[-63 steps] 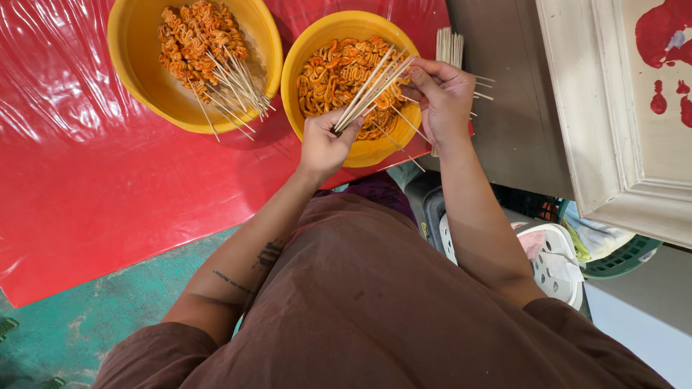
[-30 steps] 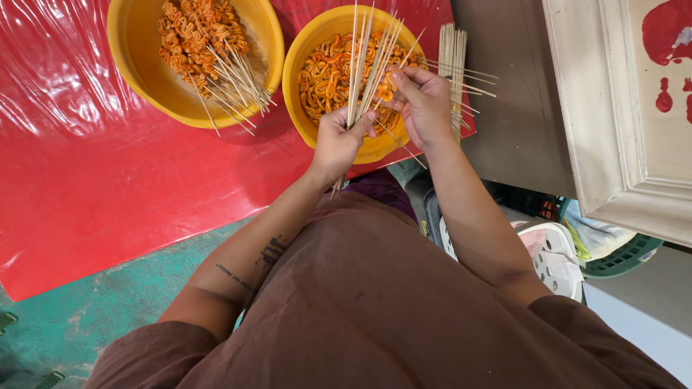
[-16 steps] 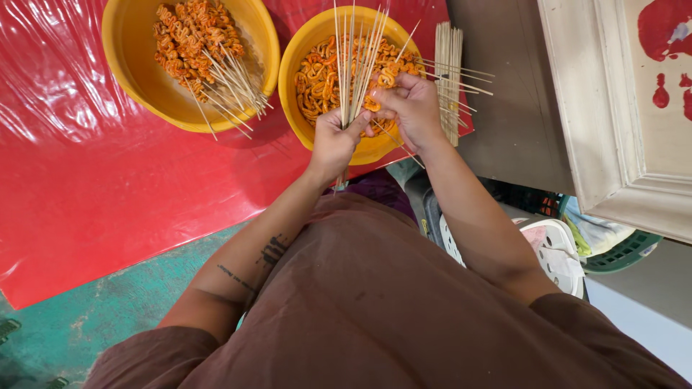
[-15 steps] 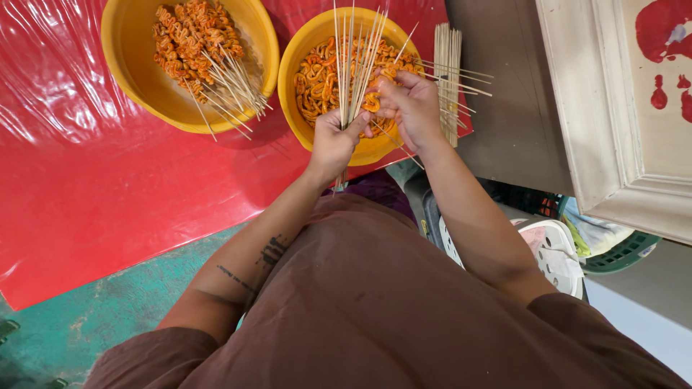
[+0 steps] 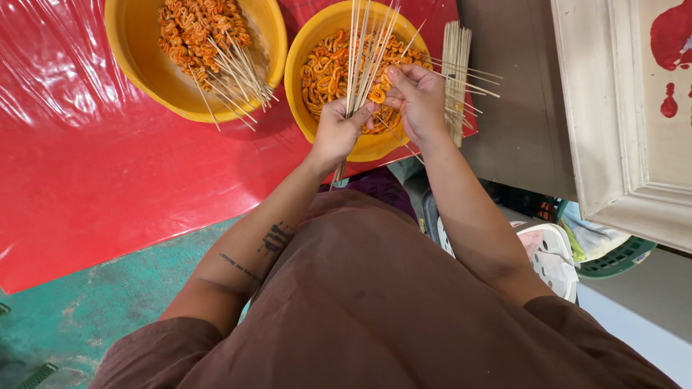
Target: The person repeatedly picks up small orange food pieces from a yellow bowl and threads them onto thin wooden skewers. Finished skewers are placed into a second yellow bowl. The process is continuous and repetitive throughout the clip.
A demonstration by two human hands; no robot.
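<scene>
At top centre, the left hand [image 5: 336,134] grips a fan of bamboo skewers [image 5: 364,50] upright. The right hand [image 5: 420,99] pinches an orange food piece [image 5: 378,94] against them. Little has changed since half a second ago.

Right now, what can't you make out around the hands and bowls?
Head view only:
- Left hand palm and grip on the skewer bundle: hidden by its own back.
- Orange piece at the right hand: fingers cover it.
- Left bowl: top cut by the frame edge.
</scene>
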